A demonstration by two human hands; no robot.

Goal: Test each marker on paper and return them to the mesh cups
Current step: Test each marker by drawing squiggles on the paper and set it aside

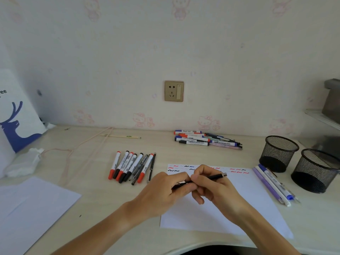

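A slim black pen [214, 177] with a silver end lies across both hands above the white test paper [248, 196]. My right hand [211, 184] grips its barrel. My left hand [165, 190] pinches the other end, which is mostly hidden by the fingers. Red, black and blue squiggles [237, 171] run along the paper's top edge. Two black mesh cups, one nearer the wall [278, 153] and one nearer me [315, 170], stand at the right; I see nothing inside them.
A row of red- and black-capped markers [131, 166] lies left of the paper. Another pile of markers [206, 139] lies by the wall. Three purple, white and blue pens [272, 183] lie beside the cups. Blank sheets [31, 208], a tissue [24, 162] and a cord [86, 146] sit at the left.
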